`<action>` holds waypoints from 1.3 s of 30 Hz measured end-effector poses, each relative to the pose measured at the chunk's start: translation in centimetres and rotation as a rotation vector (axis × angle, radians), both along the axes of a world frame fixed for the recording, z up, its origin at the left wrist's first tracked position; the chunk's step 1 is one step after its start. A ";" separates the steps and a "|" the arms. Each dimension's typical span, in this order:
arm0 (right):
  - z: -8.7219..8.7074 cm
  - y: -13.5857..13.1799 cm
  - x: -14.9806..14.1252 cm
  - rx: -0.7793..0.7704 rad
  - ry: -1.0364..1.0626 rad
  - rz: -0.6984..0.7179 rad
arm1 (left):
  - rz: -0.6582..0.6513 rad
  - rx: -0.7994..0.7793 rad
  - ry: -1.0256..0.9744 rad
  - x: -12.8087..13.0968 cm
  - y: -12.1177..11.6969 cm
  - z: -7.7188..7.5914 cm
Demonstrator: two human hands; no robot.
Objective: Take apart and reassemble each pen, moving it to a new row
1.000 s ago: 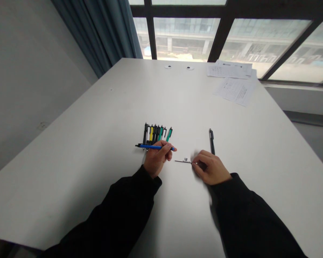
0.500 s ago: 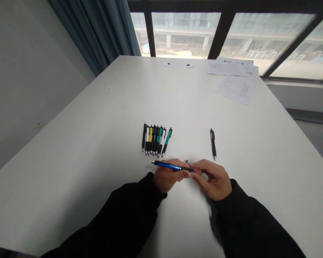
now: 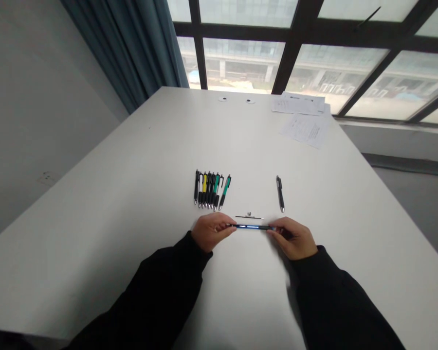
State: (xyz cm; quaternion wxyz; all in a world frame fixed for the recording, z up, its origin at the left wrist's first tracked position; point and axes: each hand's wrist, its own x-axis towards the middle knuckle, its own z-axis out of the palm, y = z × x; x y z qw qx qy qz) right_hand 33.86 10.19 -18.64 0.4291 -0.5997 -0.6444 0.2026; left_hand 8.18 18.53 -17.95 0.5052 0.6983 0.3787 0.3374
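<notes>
Blue-and-black pen (image 3: 251, 227) is spanning the gap between the two hands, held level just above the refill. The left hand (image 3: 212, 232) is closing its fingers around one end, and the right hand (image 3: 294, 238) is pinching the other end. A thin refill (image 3: 248, 217) and a tiny metal part (image 3: 248, 214) are lying on the white tabletop (image 3: 131, 204), between a row of pens (image 3: 212, 190) and a lone black pen (image 3: 280, 193). Papers (image 3: 306, 129) are lying farther off.
</notes>
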 end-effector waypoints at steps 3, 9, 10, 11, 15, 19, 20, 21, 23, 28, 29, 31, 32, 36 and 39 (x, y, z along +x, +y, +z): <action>-0.1 0.2 -0.2 0.029 -0.116 -0.026 | 0.019 0.296 0.115 -0.1 0.3 0.0; 0.0 0.8 -0.6 0.030 -0.199 -0.054 | 0.050 0.499 0.228 0.3 0.6 -0.7; 0.0 0.8 -0.6 0.024 -0.207 -0.057 | 0.055 0.504 0.233 0.3 0.6 -0.8; -0.1 0.8 -0.6 0.020 -0.216 -0.063 | 0.063 0.506 0.235 0.3 0.6 -0.9; -0.3 0.8 -0.5 0.003 -0.243 -0.094 | 0.092 0.507 0.235 0.3 0.5 -1.0; -0.5 0.8 -0.4 -0.013 -0.234 -0.114 | 0.101 0.502 0.258 0.4 0.4 -0.8; -0.5 0.8 -0.4 -0.017 -0.227 -0.120 | 0.101 0.496 0.269 0.4 0.4 -0.8; -0.5 0.8 -0.4 -0.023 -0.221 -0.127 | 0.100 0.487 0.278 0.4 0.4 -0.8; -0.5 0.8 -0.5 -0.036 -0.213 -0.137 | 0.105 0.461 0.292 0.4 0.5 -0.7; -0.5 0.8 -0.5 -0.049 -0.163 -0.171 | 0.143 0.407 0.295 0.3 0.6 -0.8; -0.5 0.7 -0.5 -0.051 -0.148 -0.178 | 0.148 0.401 0.295 0.2 0.6 -0.8; -0.5 0.7 -0.5 -0.062 -0.121 -0.188 | 0.142 0.398 0.297 0.2 0.6 -0.8; -0.5 0.7 -0.4 -0.068 -0.110 -0.192 | 0.139 0.400 0.295 0.2 0.7 -0.8; -0.4 0.6 -0.3 -0.068 -0.072 -0.213 | 0.169 0.410 0.268 0.2 0.7 -0.8; -0.3 0.6 -0.4 -0.049 -0.037 -0.255 | 0.211 0.397 0.246 0.3 0.6 -0.6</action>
